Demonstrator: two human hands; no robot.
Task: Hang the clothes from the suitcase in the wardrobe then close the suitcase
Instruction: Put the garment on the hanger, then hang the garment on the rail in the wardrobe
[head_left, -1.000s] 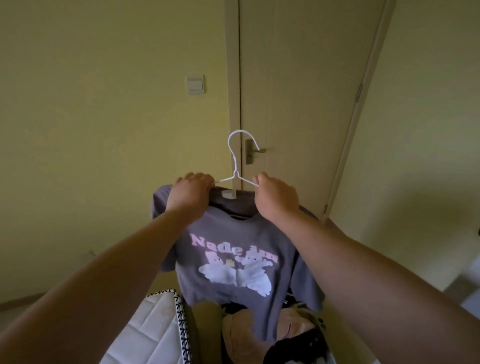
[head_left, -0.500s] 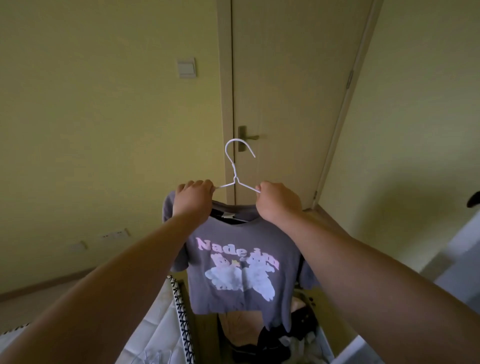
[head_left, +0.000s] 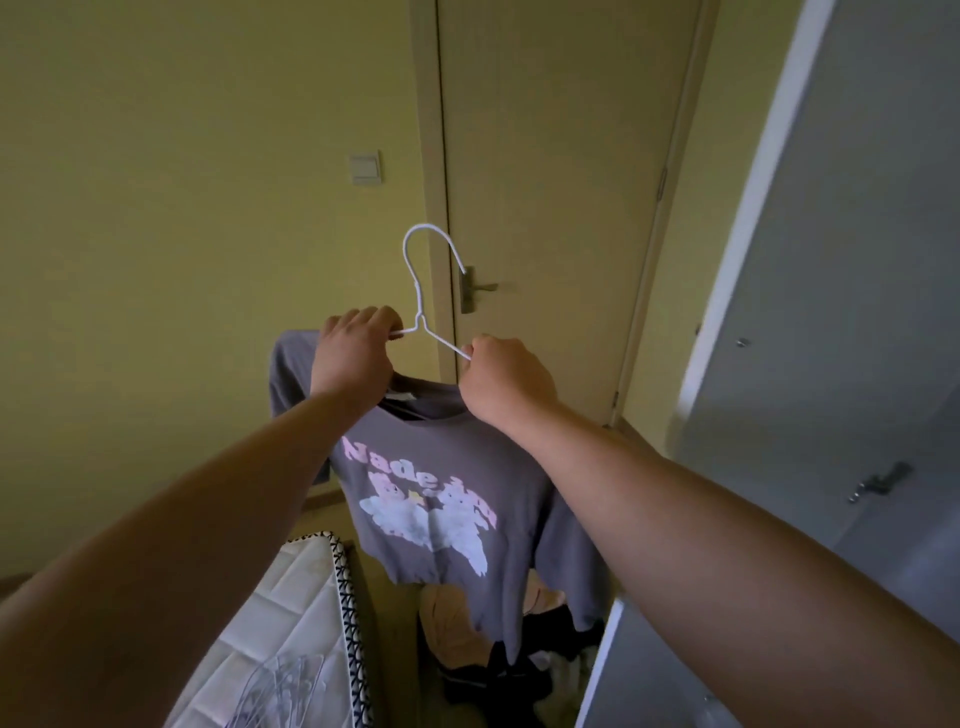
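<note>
You're in a home bedroom, quilted mattress (head_left: 291, 613) at lower left, 1 closed door (head_left: 545, 156) with lever handle (head_left: 475, 287), wall light switch (head_left: 365, 167), grey wardrobe door (head_left: 857, 260) at right.

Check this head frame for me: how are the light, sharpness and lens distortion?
Head view: dim, yellowish light, no glare; the white hanger and the print on the grey T-shirt are sharp; the wide-angle lens bends the door frame and the edge of the grey panel at right; the clothes at the bottom lie in deep shadow, hard to tell apart.
</note>
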